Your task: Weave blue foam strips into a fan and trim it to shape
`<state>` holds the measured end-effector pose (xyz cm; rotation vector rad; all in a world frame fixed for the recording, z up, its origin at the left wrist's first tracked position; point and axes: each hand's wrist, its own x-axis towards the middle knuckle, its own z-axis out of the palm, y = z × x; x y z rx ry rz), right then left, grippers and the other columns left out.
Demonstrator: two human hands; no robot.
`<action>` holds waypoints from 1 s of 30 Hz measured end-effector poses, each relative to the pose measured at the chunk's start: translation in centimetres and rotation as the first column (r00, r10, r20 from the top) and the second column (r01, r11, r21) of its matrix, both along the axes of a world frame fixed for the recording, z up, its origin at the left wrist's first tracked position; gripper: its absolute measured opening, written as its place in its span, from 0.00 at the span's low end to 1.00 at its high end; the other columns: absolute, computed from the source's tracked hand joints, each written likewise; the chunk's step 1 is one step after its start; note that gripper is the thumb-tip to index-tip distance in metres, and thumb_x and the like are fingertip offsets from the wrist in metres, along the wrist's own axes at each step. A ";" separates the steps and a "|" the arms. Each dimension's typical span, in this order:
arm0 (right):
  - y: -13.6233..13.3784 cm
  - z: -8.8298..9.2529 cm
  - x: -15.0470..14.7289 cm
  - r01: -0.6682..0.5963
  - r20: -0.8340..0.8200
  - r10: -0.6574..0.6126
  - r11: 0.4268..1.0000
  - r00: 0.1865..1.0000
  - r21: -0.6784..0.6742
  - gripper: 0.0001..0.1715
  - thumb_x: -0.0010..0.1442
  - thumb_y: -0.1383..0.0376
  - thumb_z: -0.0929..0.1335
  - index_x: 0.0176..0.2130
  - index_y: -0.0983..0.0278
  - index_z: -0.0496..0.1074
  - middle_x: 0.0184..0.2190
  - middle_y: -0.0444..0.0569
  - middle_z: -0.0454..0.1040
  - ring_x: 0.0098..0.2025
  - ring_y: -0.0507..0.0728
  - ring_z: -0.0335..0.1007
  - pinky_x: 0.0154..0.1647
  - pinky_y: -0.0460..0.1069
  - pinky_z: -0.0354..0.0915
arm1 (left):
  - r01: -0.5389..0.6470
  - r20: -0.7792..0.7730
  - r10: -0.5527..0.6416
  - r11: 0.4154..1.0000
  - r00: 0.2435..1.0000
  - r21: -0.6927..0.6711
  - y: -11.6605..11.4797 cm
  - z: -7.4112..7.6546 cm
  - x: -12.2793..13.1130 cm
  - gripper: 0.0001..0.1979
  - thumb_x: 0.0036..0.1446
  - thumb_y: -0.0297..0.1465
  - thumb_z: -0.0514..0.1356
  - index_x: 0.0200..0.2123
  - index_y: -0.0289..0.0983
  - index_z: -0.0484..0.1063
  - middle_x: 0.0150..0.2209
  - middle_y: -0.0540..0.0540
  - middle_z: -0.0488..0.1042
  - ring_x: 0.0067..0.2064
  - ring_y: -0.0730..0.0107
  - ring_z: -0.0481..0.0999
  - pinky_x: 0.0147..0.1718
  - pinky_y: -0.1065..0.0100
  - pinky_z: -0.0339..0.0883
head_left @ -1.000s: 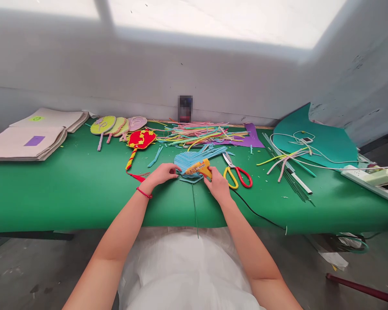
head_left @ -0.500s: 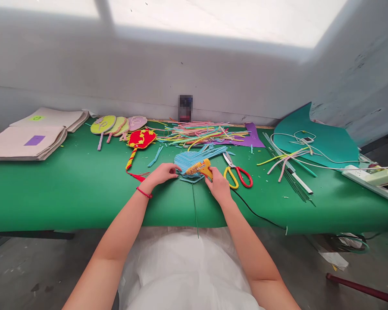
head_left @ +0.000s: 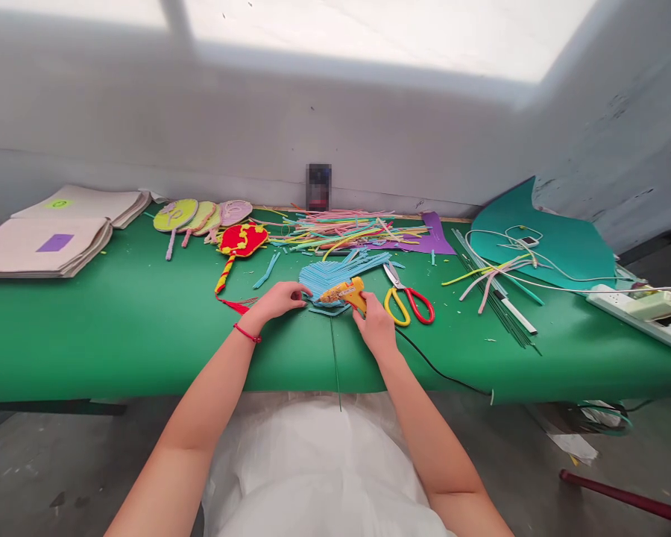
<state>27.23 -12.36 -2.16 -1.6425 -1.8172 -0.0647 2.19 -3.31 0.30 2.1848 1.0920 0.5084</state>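
Note:
A light blue fan-shaped piece made of pipe cleaners laid side by side [head_left: 318, 274] lies flat on the green table in front of me. My left hand [head_left: 279, 300] pinches at its near left edge, thumb and forefinger close together. In my right hand [head_left: 376, 324] is a yellow hot glue gun [head_left: 344, 292], its nozzle pointing left at that same edge close to my left fingertips. A loose blue strip [head_left: 329, 312] rests along the near side. From there a thin green wire [head_left: 336, 362] runs toward me over the table edge.
Scissors [head_left: 408, 294] with yellow and red handles lie right of the glue gun. Behind is a heap of coloured pipe cleaners [head_left: 347, 233]. A red and yellow fan [head_left: 244, 240] lies at left, an open book [head_left: 27, 239] farther left. A power strip [head_left: 637, 313] stands far right.
Both hands, the glue gun and the blue piece hold nearly the same places. Only the view has shifted slightly.

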 end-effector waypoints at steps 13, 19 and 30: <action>0.0 0.0 -0.1 -0.003 0.025 0.003 1.000 1.000 0.003 0.17 0.61 0.65 0.61 0.50 0.66 0.63 0.41 0.55 0.74 0.41 0.60 0.72 0.33 0.50 0.65 | -0.001 -0.001 0.001 1.000 1.000 -0.011 -0.1 0.0 0.0 0.15 0.52 0.34 0.59 0.43 0.37 0.76 0.28 0.49 0.71 0.30 0.70 0.68 0.31 0.70 0.61; 0.1 0.1 -0.1 -0.006 0.030 0.006 1.000 1.000 0.011 0.17 0.61 0.66 0.62 0.50 0.65 0.63 0.42 0.55 0.74 0.41 0.60 0.72 0.33 0.50 0.66 | -0.006 -0.002 0.006 1.000 1.000 -0.010 -0.3 0.3 0.1 0.16 0.52 0.35 0.59 0.43 0.38 0.76 0.28 0.49 0.71 0.30 0.70 0.68 0.31 0.70 0.60; 0.2 0.0 -0.3 -0.004 0.035 0.004 1.000 0.999 -0.001 0.17 0.61 0.66 0.62 0.51 0.65 0.63 0.41 0.54 0.74 0.42 0.60 0.72 0.34 0.51 0.66 | 0.003 0.000 -0.003 1.000 1.000 -0.008 0.0 0.0 0.0 0.15 0.52 0.35 0.59 0.43 0.38 0.76 0.27 0.50 0.70 0.29 0.70 0.67 0.30 0.70 0.60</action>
